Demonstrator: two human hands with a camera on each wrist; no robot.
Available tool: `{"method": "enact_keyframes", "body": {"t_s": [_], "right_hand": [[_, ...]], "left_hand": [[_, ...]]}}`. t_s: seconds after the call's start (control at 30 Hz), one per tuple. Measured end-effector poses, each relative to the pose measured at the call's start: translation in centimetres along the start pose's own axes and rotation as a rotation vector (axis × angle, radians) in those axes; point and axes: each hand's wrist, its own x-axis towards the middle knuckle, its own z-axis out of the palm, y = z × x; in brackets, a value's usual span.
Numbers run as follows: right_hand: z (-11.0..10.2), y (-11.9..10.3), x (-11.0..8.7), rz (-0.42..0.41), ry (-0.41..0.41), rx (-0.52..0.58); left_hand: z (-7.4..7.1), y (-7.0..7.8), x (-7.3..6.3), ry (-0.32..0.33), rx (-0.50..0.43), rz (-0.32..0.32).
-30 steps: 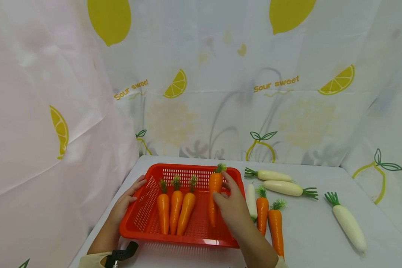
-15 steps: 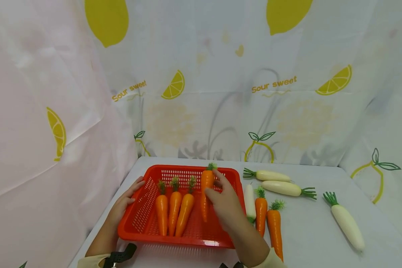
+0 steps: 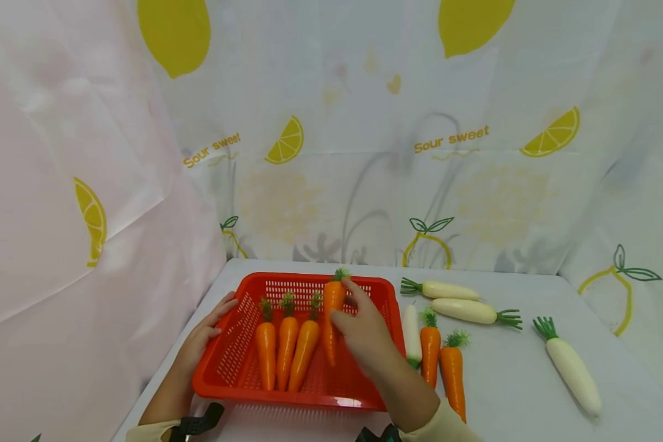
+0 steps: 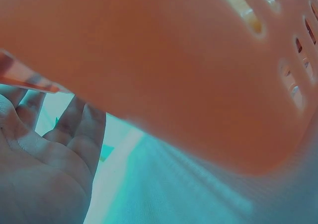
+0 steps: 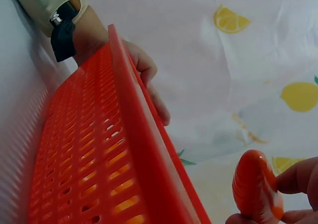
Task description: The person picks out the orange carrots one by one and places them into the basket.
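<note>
In the head view my right hand (image 3: 364, 331) pinches an orange carrot (image 3: 332, 301) by its upper part, over the right half of a red perforated basket (image 3: 287, 398). The carrot hangs with its leafy green top up and its tip down. To its left, three carrots (image 3: 287, 353) lie side by side in the basket. My left hand (image 3: 201, 341) rests against the basket's left rim, its fingers fairly straight and the fingertips partly hidden. In the right wrist view the held carrot (image 5: 254, 186) shows between thumb and fingers beyond the basket wall (image 5: 94, 134).
Right of the basket lie two carrots (image 3: 453, 374) and a short white radish (image 3: 412, 337). Two white radishes (image 3: 466, 310) lie behind them, and another white radish (image 3: 574, 374) is at the far right. A lemon-print curtain (image 3: 337, 202) borders the white table (image 3: 508, 380).
My right hand has moved left with the carrot, closer to the three in the basket. The left hand has stayed at the rim. The view has shifted slightly.
</note>
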Motion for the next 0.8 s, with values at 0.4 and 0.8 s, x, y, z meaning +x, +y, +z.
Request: {"method": "enact_keyframes", "body": {"t_s": [0.4, 0.8], "right_hand": [[0.12, 0.74, 0.07, 0.037, 0.015, -0.075], [-0.07, 0.89, 0.14, 0.046, -0.043, -0.045]], "left_hand": [[-0.15, -0.07, 0.1, -0.025, 0.006, 0.01], [0.17, 0.21, -0.13, 0.006, -0.018, -0.011]]}}
